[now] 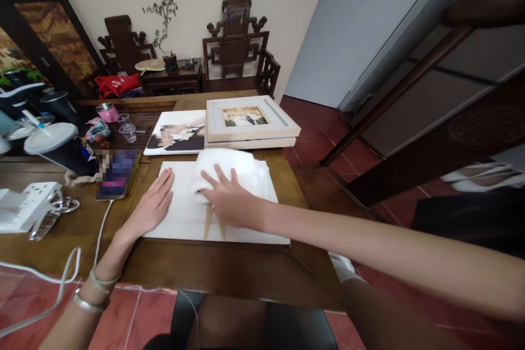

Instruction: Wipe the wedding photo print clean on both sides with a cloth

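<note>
Nearest the camera, the person's left forearm (pixel 65 320), ringed by a silver bangle (pixel 88 304), crosses the front edge of the wooden table (pixel 254 273). Toward the table's left side lie a white power strip (pixel 35 202), a clear claw hair clip (pixel 47 217), a lidded dark cup (pixel 59 147) and a smartphone (pixel 121 175). Next comes the left hand (pixel 152 199), its fingers straight, close together and gripping nothing, resting flat on the left edge of a white panel (pixel 256 229). That panel lies flat near the table's front edge, toward the right corner. On it sits a folded white cloth (pixel 229 163), under the spread fingers of the right hand (pixel 235 202); whether the thumb pinches it, I cannot tell. The step looks like wiping: good work wants steady, even palm pressure, overlapping strokes out to the borders, and the left hand bracing without dragging the panel. Behind, a portrait print (pixel 191 120) and a framed picture (pixel 262 134) lie by the table's far right corner, so strokes should stop short of them.
</note>
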Tool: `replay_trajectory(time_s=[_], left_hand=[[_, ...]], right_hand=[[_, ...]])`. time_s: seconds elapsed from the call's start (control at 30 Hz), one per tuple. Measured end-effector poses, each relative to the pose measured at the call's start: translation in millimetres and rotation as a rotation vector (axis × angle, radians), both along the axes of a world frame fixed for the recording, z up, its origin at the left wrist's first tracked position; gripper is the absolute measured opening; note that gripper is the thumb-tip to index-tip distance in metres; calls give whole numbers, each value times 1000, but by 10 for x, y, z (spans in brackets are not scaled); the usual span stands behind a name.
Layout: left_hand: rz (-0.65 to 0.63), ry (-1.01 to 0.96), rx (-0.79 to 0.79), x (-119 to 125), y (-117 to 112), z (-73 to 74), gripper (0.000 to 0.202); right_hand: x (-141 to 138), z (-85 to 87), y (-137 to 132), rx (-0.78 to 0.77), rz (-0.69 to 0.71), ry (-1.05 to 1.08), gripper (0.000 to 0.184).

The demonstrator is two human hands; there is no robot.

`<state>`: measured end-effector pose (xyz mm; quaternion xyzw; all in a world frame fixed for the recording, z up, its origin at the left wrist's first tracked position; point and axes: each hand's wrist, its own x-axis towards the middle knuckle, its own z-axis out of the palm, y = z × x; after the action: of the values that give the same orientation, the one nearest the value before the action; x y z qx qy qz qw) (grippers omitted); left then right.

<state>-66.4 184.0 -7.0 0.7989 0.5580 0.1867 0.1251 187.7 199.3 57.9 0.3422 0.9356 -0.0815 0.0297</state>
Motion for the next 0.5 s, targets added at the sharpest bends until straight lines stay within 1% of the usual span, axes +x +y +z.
replay_trajectory(time_s=[0.07, 0.1, 0.17, 0.23, 0.3, 0.37, 0.43, 0.5], left_hand=[[2, -15, 24, 19, -8, 4, 61], [5, -26, 32, 32, -12, 8, 60], [13, -46, 37, 57, -19, 18, 59], [13, -61, 31, 74, -21, 27, 59], [8, -68, 24, 81, -22, 32, 58], [4, -66, 23, 80, -23, 32, 58], [2, -54, 21, 77, -26, 29, 58], [-3, -48, 20, 72, -29, 23, 57]], right_hand=[[-72, -147, -24, 131, 16, 21, 43], [-87, -187, -80, 156, 28, 34, 41], [-78, -178, -266, 117, 62, 44, 40], [-32, -59, -499, 4, 108, 27, 41], [21, 128, -700, -128, 174, -1, 41], [55, 313, -792, -248, 241, -13, 39], [49, 430, -737, -332, 253, 8, 38], [-6, 438, -551, -323, 200, 37, 43]])
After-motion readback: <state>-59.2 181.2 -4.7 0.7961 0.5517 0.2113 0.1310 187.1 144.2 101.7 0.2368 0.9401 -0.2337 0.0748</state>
